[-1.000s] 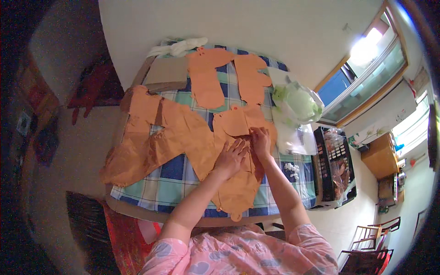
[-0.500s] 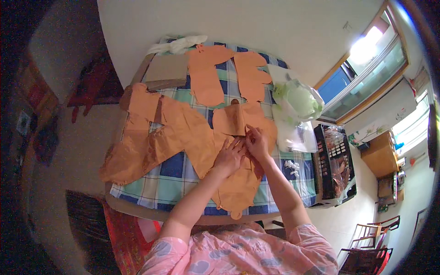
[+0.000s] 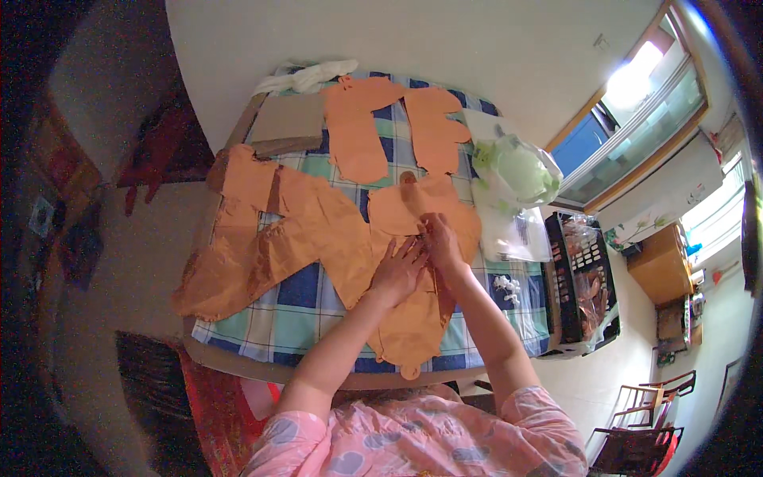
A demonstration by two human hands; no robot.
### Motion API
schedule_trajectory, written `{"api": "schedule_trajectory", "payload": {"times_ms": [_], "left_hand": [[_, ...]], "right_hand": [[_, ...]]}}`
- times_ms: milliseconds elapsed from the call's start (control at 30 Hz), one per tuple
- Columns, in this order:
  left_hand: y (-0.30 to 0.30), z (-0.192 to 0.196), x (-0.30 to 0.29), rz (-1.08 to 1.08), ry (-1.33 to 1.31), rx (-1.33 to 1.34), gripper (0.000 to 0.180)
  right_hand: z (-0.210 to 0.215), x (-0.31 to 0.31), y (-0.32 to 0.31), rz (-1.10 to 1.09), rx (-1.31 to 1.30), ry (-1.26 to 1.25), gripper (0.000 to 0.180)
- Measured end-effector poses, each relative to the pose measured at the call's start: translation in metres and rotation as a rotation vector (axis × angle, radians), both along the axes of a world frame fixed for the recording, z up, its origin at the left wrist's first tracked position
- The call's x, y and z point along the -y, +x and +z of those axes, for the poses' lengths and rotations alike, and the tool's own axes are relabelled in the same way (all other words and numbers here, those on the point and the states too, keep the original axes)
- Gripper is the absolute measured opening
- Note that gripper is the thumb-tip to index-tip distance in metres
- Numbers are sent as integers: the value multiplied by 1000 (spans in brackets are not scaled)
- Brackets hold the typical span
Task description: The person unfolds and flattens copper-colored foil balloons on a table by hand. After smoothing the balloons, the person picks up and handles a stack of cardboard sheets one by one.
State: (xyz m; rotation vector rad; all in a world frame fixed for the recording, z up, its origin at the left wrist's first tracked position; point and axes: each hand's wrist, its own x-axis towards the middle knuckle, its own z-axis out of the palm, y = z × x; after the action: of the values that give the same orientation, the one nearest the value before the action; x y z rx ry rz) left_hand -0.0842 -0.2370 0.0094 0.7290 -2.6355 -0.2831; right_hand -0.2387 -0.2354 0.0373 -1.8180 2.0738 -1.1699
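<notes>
Several flat, shiny orange foil shapes, looking like deflated balloons, lie on the table. My left hand (image 3: 400, 273) rests palm down, fingers spread, on the nearest foil shape (image 3: 409, 322). Beside its fingertips, my right hand (image 3: 442, 245) has its fingers pinched together at an edge or flap in the middle of that foil; the exact grip is partly hidden. Above the hands lies a smooth foil panel (image 3: 393, 208) with a small brown tab (image 3: 408, 178) at its top. A large crinkled foil shape (image 3: 278, 230) spreads out to the left.
A checked cloth (image 3: 294, 294) covers the table. Two flat orange pieces (image 3: 356, 131) (image 3: 435, 131) and a cardboard box (image 3: 288, 123) are at the back. Clear plastic bags, one with green contents (image 3: 520, 173), lie right, near white bits (image 3: 506, 288) and a black crate (image 3: 584, 270).
The dark, raised fold in the foil above my hands now lies flatter. My right hand has shifted slightly up and left; my left hand stays nearly in place.
</notes>
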Motion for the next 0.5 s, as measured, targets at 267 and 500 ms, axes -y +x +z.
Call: {"api": "schedule_trajectory", "payload": {"times_ms": [267, 500], "left_hand": [[4, 0, 2, 13, -50, -38, 41], [2, 3, 1, 8, -54, -64, 42]], "right_hand": [[37, -24, 12, 24, 410, 152, 39], [8, -17, 4, -16, 305, 80, 40]]}}
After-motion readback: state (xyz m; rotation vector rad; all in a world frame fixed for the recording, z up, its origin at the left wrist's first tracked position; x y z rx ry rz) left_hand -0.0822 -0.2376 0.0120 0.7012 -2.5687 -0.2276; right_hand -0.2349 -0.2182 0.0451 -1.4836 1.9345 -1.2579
